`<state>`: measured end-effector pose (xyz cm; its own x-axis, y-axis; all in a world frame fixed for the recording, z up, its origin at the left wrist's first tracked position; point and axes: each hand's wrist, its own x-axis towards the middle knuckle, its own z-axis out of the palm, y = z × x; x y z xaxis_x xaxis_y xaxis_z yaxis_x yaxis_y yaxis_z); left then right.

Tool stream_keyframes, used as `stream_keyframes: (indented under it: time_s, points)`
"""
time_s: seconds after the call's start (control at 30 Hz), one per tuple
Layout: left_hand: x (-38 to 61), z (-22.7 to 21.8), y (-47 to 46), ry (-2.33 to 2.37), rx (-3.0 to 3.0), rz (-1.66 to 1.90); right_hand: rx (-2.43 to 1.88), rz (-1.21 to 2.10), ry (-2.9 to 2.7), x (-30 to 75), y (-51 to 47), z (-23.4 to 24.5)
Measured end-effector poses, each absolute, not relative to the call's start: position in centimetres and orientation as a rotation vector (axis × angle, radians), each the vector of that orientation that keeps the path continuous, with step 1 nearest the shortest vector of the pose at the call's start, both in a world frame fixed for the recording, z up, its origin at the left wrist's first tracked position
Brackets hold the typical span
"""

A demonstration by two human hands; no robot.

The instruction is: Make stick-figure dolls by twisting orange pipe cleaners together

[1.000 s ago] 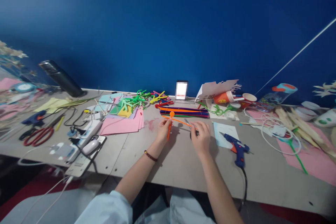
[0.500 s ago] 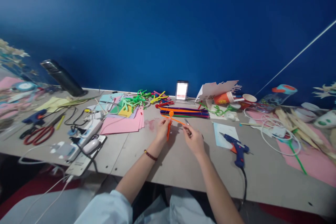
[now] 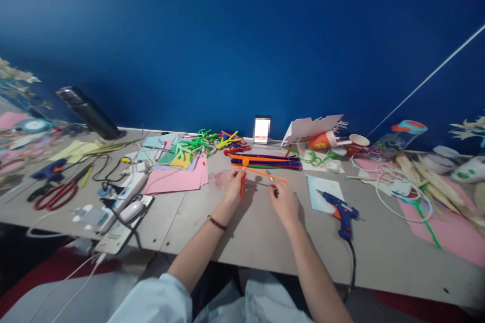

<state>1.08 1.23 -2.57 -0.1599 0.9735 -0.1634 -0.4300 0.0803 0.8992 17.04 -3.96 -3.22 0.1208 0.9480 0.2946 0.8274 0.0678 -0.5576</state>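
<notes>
An orange pipe cleaner figure (image 3: 245,162), with a round coiled top and long thin arms, is pinched in my left hand (image 3: 235,185). One straight orange arm reaches right, past the fingertips of my right hand (image 3: 283,201); another length hangs down below my left fingers. My right hand is closed around a small tool (image 3: 270,176) with a pointed metallic tip and dark parts; most of it is hidden, so its kind is unclear. Just behind both hands lies a bundle of pipe cleaners (image 3: 280,162) in purple, orange, red and green.
On the right a blue glue gun (image 3: 343,214) rests partly on light blue paper (image 3: 320,186), its cord running off the front edge. Pink paper sheets (image 3: 174,181), green bent pipe cleaners (image 3: 197,144), a power strip (image 3: 127,194) and red-handled scissors (image 3: 56,196) are at left. A lit phone (image 3: 262,129) stands behind.
My right hand has drawn slightly right and down, away from the orange arm. That arm now stretches straight out to the right. My left hand keeps its hold, nearly still.
</notes>
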Motion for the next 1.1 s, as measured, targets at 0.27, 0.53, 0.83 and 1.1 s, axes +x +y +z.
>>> stream_keyframes:
  time_s: [0.27, 0.53, 0.83, 1.1]
  points:
    - [0.6, -2.6, 1.5, 1.086, 0.666, 1.42, -2.058, 0.047, -1.834, 19.3, -4.2, -4.4]
    - [0.6, -2.2, 1.7, 1.026, 0.624, 1.55, -2.256, 0.1, -1.828, 19.6, -5.3, -2.9]
    - [0.4, -2.6, 2.1, 1.09, 0.539, 1.627, -1.93, 0.741, -1.581, 21.9, -8.4, -2.7]
    - [0.7, -2.6, 1.7, 1.044, 0.53, 1.617, -1.422, 1.662, -1.285, 15.4, -8.1, -2.2]
